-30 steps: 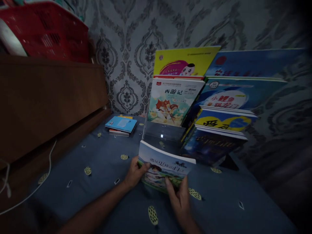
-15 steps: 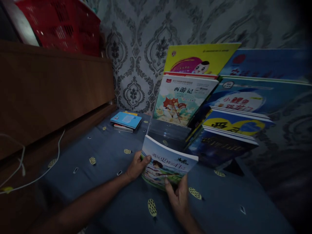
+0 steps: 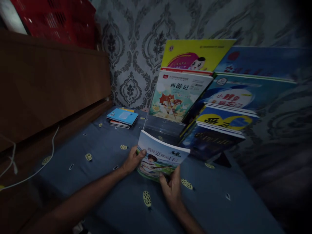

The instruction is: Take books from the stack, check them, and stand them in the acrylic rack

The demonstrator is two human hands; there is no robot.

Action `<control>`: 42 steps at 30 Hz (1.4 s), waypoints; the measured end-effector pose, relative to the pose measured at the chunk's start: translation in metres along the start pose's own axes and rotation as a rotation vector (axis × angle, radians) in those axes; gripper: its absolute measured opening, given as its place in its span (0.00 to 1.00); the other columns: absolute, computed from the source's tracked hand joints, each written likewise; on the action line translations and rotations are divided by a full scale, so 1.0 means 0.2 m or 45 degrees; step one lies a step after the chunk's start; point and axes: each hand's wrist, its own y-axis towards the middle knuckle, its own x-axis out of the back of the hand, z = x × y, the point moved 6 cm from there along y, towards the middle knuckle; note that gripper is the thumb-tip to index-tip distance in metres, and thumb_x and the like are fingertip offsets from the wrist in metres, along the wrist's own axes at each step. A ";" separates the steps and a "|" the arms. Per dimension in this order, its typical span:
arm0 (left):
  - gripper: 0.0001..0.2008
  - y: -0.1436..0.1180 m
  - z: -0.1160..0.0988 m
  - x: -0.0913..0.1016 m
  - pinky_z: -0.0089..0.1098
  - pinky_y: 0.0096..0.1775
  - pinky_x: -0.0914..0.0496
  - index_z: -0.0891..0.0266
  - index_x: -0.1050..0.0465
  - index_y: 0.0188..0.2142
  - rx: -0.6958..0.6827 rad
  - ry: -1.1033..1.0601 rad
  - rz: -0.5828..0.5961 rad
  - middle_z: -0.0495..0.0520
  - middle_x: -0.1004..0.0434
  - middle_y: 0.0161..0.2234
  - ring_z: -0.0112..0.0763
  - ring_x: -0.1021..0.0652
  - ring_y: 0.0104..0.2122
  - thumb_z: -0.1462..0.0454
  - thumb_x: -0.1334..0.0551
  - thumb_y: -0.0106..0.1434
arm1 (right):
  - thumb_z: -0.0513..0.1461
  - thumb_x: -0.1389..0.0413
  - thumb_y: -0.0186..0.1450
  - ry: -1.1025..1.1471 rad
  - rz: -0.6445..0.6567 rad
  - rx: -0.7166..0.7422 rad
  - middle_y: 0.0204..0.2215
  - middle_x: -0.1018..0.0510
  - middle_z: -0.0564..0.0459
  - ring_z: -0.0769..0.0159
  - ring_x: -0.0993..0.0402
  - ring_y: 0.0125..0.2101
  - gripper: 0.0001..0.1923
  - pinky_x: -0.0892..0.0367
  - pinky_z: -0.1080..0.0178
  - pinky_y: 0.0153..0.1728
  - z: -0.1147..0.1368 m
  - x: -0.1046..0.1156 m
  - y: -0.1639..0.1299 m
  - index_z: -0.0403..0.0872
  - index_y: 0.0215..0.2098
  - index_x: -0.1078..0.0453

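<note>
Blue dotted bedsheet (image 3: 102, 156), left hand (image 3: 131, 160) and right hand (image 3: 170, 188) both grasping picture book (image 3: 161, 157), clear rack (image 3: 165, 128) at 12 o'clock, book stack (image 3: 122, 117) at 10 o'clock.

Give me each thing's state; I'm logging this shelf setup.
Left hand: gripping the picture book's left edge.
Right hand: gripping its bottom edge.
Picture book: closed, tilted up, at the rack's lowest tier.
Rack: books standing in upper tiers.
Book stack: lying flat on the cloth.
Cable: loose, trailing.

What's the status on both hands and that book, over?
Left hand and right hand both grip the illustrated book. Book upright before the clear rack. Nothing blocking.
</note>
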 end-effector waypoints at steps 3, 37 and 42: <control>0.38 0.01 0.01 0.01 0.33 0.38 0.28 0.63 0.24 0.31 0.010 0.034 -0.017 0.54 0.20 0.29 0.37 0.23 0.33 0.29 0.40 0.50 | 0.45 0.43 0.65 0.004 0.016 0.026 0.48 0.22 0.41 0.51 0.24 0.49 0.29 0.25 0.53 0.49 0.02 -0.01 0.00 0.47 0.62 0.40; 0.21 -0.11 -0.26 0.15 0.28 0.31 0.34 0.59 0.29 0.35 -0.177 0.656 -0.240 0.49 0.28 0.28 0.34 0.27 0.29 0.45 0.46 0.68 | 0.39 0.49 0.69 -0.315 -0.020 0.299 0.39 0.18 0.49 0.61 0.21 0.31 0.20 0.23 0.62 0.34 0.29 0.05 0.04 0.49 0.58 0.32; 0.23 -0.14 -0.24 0.17 0.30 0.35 0.30 0.61 0.27 0.45 -0.065 0.641 -0.168 0.53 0.23 0.36 0.36 0.25 0.33 0.45 0.47 0.68 | 0.36 0.50 0.68 -0.325 0.093 0.335 0.33 0.19 0.52 0.63 0.22 0.28 0.19 0.27 0.65 0.29 0.33 0.04 0.03 0.50 0.57 0.34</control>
